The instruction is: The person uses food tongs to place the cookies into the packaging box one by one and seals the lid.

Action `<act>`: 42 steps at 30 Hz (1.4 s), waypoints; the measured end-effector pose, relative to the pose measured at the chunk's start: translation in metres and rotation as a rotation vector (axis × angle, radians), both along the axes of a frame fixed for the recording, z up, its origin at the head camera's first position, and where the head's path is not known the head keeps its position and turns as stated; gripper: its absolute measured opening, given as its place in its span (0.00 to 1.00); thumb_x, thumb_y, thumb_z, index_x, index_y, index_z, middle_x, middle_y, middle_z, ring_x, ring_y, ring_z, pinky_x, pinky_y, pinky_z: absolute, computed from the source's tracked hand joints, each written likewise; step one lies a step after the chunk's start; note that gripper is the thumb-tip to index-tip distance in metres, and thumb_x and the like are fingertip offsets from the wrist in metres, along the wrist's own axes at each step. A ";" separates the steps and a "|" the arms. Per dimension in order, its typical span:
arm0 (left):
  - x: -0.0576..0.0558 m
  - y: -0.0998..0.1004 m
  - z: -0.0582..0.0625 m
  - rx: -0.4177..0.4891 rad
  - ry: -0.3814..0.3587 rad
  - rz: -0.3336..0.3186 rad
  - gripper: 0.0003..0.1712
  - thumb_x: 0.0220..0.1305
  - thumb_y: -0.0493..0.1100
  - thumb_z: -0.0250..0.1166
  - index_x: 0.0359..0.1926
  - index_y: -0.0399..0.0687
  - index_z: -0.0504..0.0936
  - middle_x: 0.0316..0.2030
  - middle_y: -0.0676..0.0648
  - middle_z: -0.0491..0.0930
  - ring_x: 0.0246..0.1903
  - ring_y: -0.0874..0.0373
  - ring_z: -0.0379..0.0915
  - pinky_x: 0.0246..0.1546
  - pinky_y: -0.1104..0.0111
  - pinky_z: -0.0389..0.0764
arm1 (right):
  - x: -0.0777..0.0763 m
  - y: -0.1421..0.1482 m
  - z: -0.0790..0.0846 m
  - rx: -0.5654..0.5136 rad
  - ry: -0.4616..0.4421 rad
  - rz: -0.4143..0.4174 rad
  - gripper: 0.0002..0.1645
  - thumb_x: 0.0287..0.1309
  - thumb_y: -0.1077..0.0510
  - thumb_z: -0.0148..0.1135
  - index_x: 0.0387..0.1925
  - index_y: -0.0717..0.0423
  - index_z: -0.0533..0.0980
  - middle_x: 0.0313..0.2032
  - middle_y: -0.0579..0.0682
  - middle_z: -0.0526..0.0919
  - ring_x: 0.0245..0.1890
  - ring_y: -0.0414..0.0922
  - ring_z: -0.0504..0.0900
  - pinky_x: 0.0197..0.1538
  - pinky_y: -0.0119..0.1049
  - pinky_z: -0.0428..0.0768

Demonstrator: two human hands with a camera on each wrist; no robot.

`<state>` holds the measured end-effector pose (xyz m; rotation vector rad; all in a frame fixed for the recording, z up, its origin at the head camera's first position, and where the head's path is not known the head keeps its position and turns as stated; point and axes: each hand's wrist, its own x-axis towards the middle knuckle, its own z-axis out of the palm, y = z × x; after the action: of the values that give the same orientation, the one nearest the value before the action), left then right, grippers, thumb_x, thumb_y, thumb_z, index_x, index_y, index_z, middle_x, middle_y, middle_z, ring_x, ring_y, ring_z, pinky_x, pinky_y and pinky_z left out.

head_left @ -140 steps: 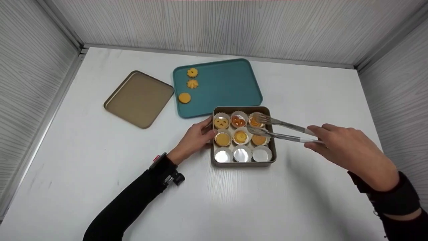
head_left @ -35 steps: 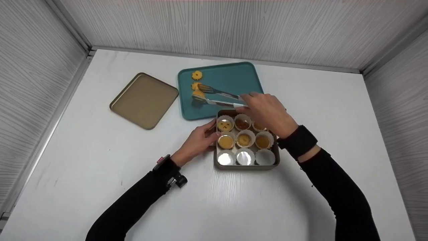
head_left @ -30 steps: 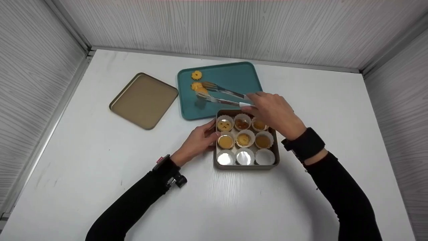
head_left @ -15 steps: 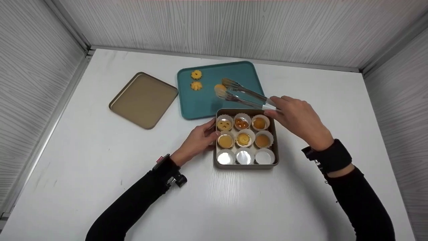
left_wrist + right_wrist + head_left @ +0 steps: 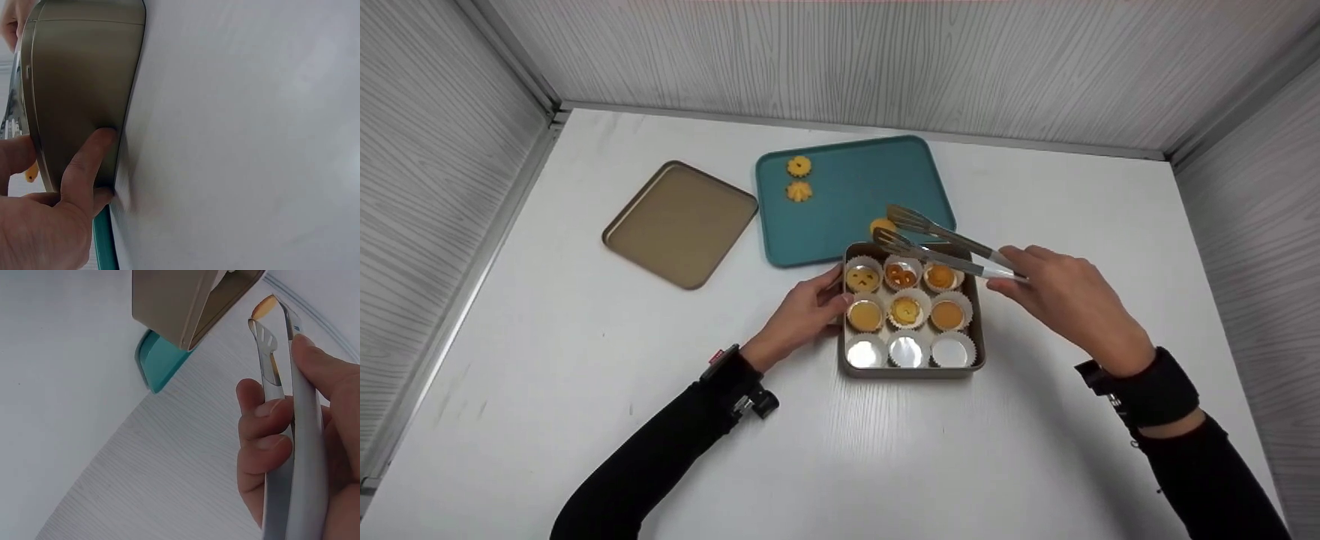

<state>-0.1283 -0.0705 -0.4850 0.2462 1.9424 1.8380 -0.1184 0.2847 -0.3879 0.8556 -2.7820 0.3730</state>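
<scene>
In the head view, my left hand [image 5: 802, 315] holds the left side of a brown metal tin [image 5: 911, 373]. The left wrist view shows its fingers pressing the tin's wall [image 5: 79, 73], the thumb at the rim. My right hand [image 5: 1072, 300] grips metal serving tongs [image 5: 934, 257] by their pale handles. Between the tong tips, above the tin's back edge, is a round yellow cookie [image 5: 883, 226], seen edge-on in the right wrist view [image 5: 264, 307]. Paper cups fill the tin in three rows. The back and middle rows hold cookies; the front-row cups [image 5: 909, 351] are empty.
A teal tray [image 5: 847, 217] lies behind the tin, with a flower-shaped cookie [image 5: 799, 166] and a ridged cookie [image 5: 799, 191] on its left part. To the left lies a brown square tray or lid [image 5: 682, 225]. Grey wood-grain walls [image 5: 840, 60] enclose the white table.
The tongs have picked the round cookie off the teal tray and carried it right and toward the tin. My right hand has drawn back to the right; the left hand stays on the tin.
</scene>
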 end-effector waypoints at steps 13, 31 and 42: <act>-0.001 -0.001 -0.002 -0.019 0.021 0.001 0.40 0.78 0.42 0.58 0.82 0.40 0.50 0.76 0.39 0.62 0.67 0.47 0.71 0.48 0.58 0.87 | 0.028 0.012 0.000 0.045 -0.095 0.003 0.19 0.61 0.52 0.75 0.50 0.58 0.83 0.28 0.45 0.81 0.22 0.38 0.74 0.25 0.35 0.77; -0.001 -0.001 0.000 -0.036 0.030 -0.003 0.40 0.78 0.42 0.59 0.82 0.40 0.51 0.76 0.39 0.62 0.70 0.48 0.67 0.51 0.57 0.86 | 0.043 0.013 0.000 0.065 -0.279 0.111 0.23 0.65 0.44 0.71 0.55 0.52 0.84 0.30 0.37 0.80 0.25 0.34 0.72 0.29 0.31 0.75; -0.001 0.000 0.000 -0.036 0.005 0.003 0.40 0.79 0.41 0.58 0.82 0.42 0.50 0.77 0.41 0.60 0.70 0.48 0.67 0.50 0.57 0.86 | 0.046 0.005 -0.001 0.118 -0.269 0.174 0.25 0.62 0.45 0.73 0.56 0.53 0.85 0.34 0.41 0.84 0.25 0.31 0.76 0.30 0.31 0.80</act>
<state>-0.1289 -0.0705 -0.4853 0.2371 1.9787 1.8042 -0.0722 0.2900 -0.3885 1.1590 -3.0080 0.3805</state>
